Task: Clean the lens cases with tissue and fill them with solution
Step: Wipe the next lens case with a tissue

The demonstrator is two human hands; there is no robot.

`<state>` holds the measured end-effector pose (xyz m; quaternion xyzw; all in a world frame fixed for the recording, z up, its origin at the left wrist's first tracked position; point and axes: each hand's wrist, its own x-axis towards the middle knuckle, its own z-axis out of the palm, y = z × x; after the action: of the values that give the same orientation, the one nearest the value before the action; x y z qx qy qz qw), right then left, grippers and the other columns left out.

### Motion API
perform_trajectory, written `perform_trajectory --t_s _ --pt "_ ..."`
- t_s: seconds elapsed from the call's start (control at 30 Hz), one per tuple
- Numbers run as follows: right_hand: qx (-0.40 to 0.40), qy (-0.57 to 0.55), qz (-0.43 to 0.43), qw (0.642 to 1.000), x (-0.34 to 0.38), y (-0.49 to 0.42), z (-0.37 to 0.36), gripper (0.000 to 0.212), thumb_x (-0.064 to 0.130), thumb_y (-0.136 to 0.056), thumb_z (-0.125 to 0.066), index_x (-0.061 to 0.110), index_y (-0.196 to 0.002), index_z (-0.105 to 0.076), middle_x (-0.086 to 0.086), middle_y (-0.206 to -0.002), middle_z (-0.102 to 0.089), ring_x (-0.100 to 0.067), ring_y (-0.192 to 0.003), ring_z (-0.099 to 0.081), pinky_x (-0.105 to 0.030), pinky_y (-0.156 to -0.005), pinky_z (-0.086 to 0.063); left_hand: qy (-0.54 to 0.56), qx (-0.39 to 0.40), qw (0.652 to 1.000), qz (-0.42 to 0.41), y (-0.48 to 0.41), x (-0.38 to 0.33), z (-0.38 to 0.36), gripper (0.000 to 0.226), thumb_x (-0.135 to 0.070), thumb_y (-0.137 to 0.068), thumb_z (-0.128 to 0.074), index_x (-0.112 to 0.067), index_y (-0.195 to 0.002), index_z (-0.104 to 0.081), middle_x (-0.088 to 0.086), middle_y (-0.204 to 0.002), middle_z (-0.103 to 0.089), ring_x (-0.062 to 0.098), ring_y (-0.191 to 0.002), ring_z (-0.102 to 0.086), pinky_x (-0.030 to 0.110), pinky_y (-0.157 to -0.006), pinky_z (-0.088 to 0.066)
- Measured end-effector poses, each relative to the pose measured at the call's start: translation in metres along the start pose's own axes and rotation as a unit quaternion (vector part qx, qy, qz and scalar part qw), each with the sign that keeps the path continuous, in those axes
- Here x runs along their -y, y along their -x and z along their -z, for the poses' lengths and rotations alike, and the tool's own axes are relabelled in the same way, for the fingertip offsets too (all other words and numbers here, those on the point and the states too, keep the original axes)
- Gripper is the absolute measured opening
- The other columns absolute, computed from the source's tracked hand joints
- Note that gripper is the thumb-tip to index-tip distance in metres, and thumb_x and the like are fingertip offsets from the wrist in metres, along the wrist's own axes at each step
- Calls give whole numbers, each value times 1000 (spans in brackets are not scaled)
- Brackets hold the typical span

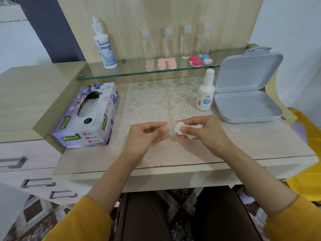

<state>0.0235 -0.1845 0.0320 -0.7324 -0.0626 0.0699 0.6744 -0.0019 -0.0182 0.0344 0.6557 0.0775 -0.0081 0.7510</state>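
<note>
My left hand [147, 136] pinches a small pale lens case part [171, 131] above the front of the lace mat. My right hand [203, 132] grips a crumpled white tissue [179, 128] and presses it against that part. A small white solution bottle [205, 93] stands at the mat's right edge. On the glass shelf [121, 73] lie pink lens cases [166, 63], a red one [195, 61] and a blue-and-white one [205, 59]. A large solution bottle [104, 47] stands at the shelf's left end.
A purple tissue box [86, 117] lies left of the lace mat [156, 101]. An open grey plastic box [246, 94] sits at the right. Several clear empty bottles [186, 42] stand along the back of the shelf. Drawers are at the lower left.
</note>
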Motion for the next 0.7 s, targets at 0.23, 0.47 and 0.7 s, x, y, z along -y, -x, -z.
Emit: perform_trajectory --t_s 0.23,0.47,0.7 --pt "-56 79 47 994 -1 2 -11 18 7 -61 -82 13 -71 -69 -11 -65 -68 -15 -56 -61 -27 -58 -48 -5 -3 1000 2 1 1 -1 13 3 -79 -64 -6 -86 -69 4 -73 -72 11 -66 -69 14 -62 -53" --pt "-82 46 46 995 -2 -2 -12 15 11 -73 -75 5 -63 -66 -13 -55 -65 -22 -46 -61 -33 -57 -52 -20 23 999 -20 3 1 0 18 7 -77 -63 -7 -87 -68 11 -79 -69 13 -68 -69 16 -65 -53" --pt "-7 -62 35 997 -5 2 -1 13 -1 -77 -67 11 -80 -72 -2 -76 -73 -17 -72 -69 -23 -70 -54 -6 37 999 -14 -2 0 7 25 2 -78 -62 -8 -102 -64 6 -78 -70 11 -72 -69 14 -66 -51"
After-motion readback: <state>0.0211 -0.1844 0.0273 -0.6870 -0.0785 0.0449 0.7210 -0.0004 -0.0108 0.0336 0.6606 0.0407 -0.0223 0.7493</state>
